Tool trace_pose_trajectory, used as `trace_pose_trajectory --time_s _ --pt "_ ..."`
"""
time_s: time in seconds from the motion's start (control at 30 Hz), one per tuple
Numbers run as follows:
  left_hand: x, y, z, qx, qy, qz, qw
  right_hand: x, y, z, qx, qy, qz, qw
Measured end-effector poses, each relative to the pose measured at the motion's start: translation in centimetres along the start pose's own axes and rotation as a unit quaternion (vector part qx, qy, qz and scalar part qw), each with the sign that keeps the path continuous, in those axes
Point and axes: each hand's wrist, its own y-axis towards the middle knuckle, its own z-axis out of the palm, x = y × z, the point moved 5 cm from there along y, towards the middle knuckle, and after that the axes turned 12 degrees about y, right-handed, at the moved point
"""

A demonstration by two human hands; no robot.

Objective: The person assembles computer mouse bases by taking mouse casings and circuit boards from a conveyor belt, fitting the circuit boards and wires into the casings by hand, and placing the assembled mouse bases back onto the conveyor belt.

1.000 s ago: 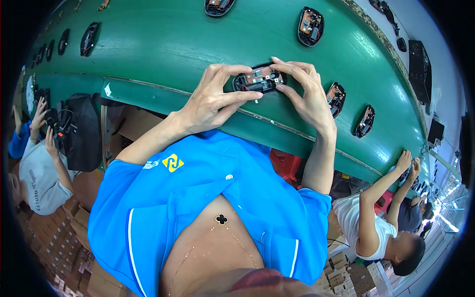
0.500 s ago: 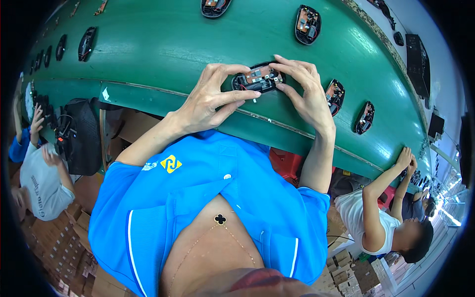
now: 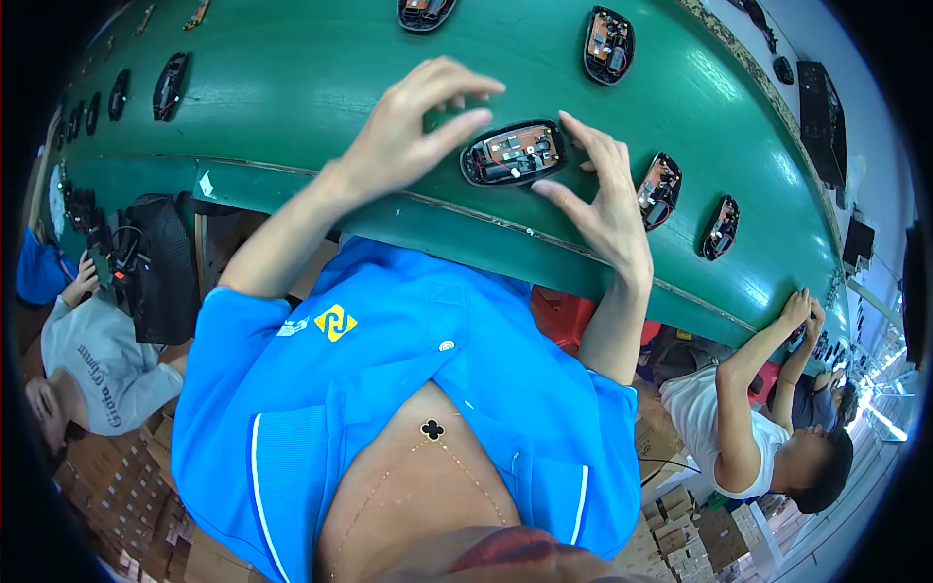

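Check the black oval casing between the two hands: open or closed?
Open: the casing lies face-up on the green table, its orange-brown circuit board exposed with no cover over it.

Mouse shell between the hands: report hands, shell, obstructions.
Left hand open, off the mouse shell. Right hand bracketing its right end, contact unclear. Shell open on green bench, circuit board exposed. Nothing lying over it.

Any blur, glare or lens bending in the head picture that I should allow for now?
Head view: the bare left hand looks slightly blurred, while the open black oval shell with a brown circuit board reads clearer; head view: pale glare on the glossy green table; head view: table edges curve, and bright white lamps wash out at lower right.
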Motion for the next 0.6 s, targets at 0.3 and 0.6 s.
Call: trace_pose_trajectory --time_s 0.3,0.6 --pt "0.7 4.8 2.6 0.282 0.057 -0.041 0.957 -0.3 1.5 1.3 0.011 0.057 0.003 0.998" --pt "2.5 5.1 3.1 0.332 -0.056 -0.171 0.926 -0.6 2.5 0.8 0.008 0.019 -0.003 1.000"
